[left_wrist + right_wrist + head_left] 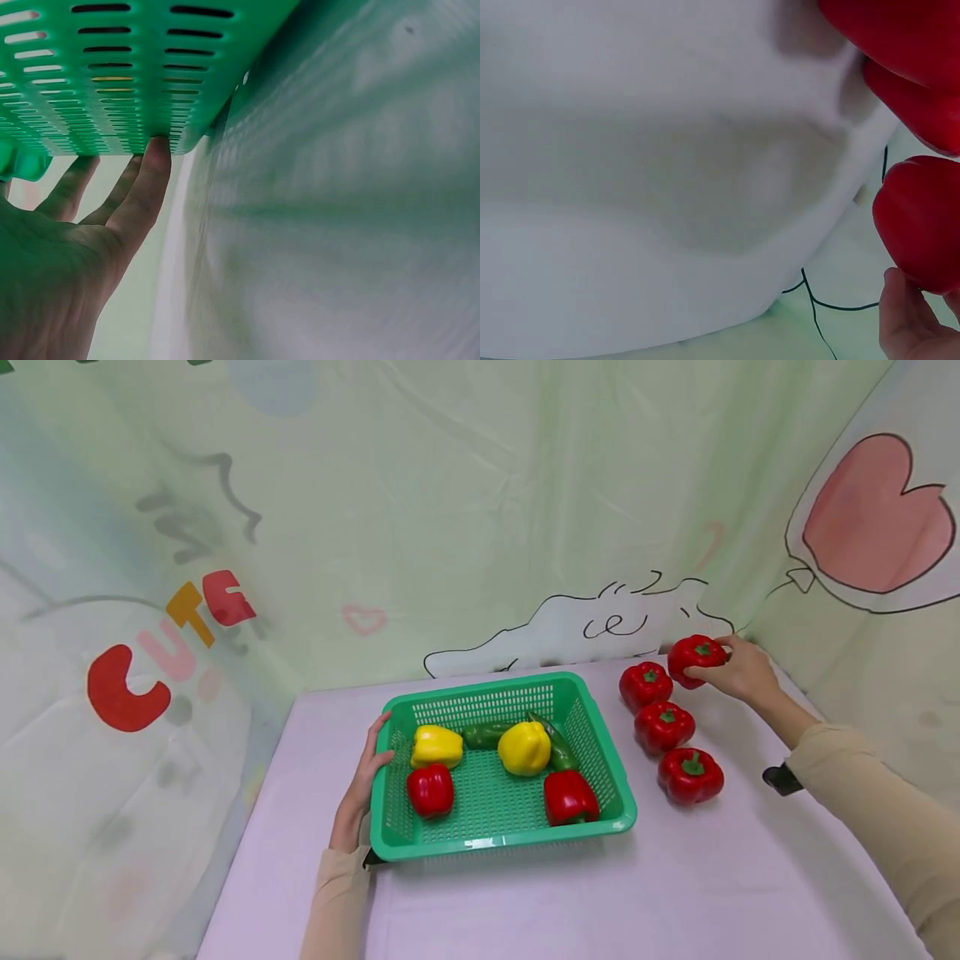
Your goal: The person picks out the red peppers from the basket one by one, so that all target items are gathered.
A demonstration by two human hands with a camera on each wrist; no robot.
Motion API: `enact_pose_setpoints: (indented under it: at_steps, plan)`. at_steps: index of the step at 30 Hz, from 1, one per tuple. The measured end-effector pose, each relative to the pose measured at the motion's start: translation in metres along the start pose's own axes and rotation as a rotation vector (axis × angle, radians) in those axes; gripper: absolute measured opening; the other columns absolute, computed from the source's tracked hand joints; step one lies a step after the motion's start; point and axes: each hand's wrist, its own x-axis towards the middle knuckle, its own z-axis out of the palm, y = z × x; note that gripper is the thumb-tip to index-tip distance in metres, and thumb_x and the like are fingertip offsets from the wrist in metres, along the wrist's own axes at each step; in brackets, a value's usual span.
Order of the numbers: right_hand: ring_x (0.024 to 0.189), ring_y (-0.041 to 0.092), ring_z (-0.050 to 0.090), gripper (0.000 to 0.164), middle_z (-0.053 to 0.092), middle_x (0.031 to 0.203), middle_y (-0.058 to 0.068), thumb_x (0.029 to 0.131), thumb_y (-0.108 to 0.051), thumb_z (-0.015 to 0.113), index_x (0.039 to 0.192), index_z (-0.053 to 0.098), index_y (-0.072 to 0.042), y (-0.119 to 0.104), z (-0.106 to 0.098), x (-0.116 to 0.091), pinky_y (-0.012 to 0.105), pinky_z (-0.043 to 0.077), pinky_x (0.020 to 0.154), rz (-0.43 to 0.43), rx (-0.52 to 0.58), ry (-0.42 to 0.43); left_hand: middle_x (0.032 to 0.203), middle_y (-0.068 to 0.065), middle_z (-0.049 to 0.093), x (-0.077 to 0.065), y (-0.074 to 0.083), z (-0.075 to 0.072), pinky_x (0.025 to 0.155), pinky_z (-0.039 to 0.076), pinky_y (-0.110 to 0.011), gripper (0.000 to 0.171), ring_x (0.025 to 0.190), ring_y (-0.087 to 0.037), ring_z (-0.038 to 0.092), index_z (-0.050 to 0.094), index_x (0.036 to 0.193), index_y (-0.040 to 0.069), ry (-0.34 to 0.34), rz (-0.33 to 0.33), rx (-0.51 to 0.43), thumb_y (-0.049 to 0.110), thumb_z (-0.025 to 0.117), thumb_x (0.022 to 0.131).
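At the back right, my right hand pinches a red bell pepper between thumb and fingers. The right wrist view shows fingertips against the held pepper. Three more red bell peppers lie in a row near it: a back one, a middle one and a front one. My left hand holds the left side of a green plastic basket, thumb at the rim. In the left wrist view its fingers stretch along the basket's slotted outer wall.
Inside the basket are two yellow bell peppers, one at left and one in the middle, two red ones, left and right, and long green peppers. A printed curtain hangs behind the lilac-covered table.
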Motion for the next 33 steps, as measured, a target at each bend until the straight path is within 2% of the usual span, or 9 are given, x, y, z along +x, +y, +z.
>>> enact_pose_setpoints:
  at_steps: [3, 9, 16, 25, 33]
  plan:
    - [0.117, 0.056, 0.035, 0.082, 0.035, 0.131, 0.041, 0.089, -0.030, 0.067, 0.142, 0.024, 0.017, -0.003, 0.004, 0.002, 0.064, 0.044, 0.088, 0.042, -0.031, -0.020, 0.161, -0.016, 0.011, -0.001, 0.001, 0.000, 0.099, 0.041, -0.047, 0.067, 0.137, -0.042, 0.028, 0.010, 0.158, 0.017, -0.004, 0.004, -0.004, 0.009, 0.036, 0.097]
    - [0.120, 0.056, 0.034, 0.085, 0.033, 0.134, 0.041, 0.088, -0.030, 0.068, 0.143, 0.022, 0.016, -0.008, 0.009, 0.006, 0.065, 0.042, 0.092, 0.101, -0.064, -0.046, 0.161, -0.016, 0.012, -0.001, 0.003, -0.002, 0.098, 0.042, -0.046, 0.067, 0.136, -0.042, 0.029, 0.010, 0.158, 0.016, 0.012, 0.007, -0.007, 0.008, 0.036, 0.097]
    - [0.116, 0.055, 0.036, 0.082, 0.035, 0.130, 0.041, 0.089, -0.032, 0.066, 0.139, 0.025, 0.019, -0.003, 0.010, 0.007, 0.065, 0.043, 0.089, 0.088, -0.094, -0.056, 0.161, -0.016, 0.012, 0.002, 0.004, -0.003, 0.102, 0.035, -0.058, 0.067, 0.136, -0.043, 0.028, 0.011, 0.158, 0.017, 0.014, 0.022, -0.011, 0.009, 0.036, 0.097]
    - [0.112, 0.055, 0.038, 0.080, 0.037, 0.125, 0.042, 0.088, -0.030, 0.067, 0.134, 0.028, 0.022, 0.016, 0.025, -0.003, 0.064, 0.045, 0.086, 0.073, -0.088, -0.090, 0.161, -0.017, 0.010, -0.007, -0.001, 0.002, 0.100, 0.038, -0.053, 0.068, 0.136, -0.042, 0.027, 0.009, 0.158, 0.018, -0.001, -0.013, -0.010, 0.013, 0.037, 0.097]
    - [0.113, 0.056, 0.037, 0.083, 0.035, 0.126, 0.042, 0.088, -0.030, 0.067, 0.136, 0.025, 0.024, 0.019, 0.022, 0.000, 0.063, 0.046, 0.086, 0.066, -0.080, -0.097, 0.163, -0.013, 0.009, 0.000, 0.000, 0.002, 0.105, 0.032, -0.056, 0.066, 0.138, -0.041, 0.025, 0.011, 0.158, 0.018, 0.000, -0.005, -0.017, 0.012, 0.037, 0.098]
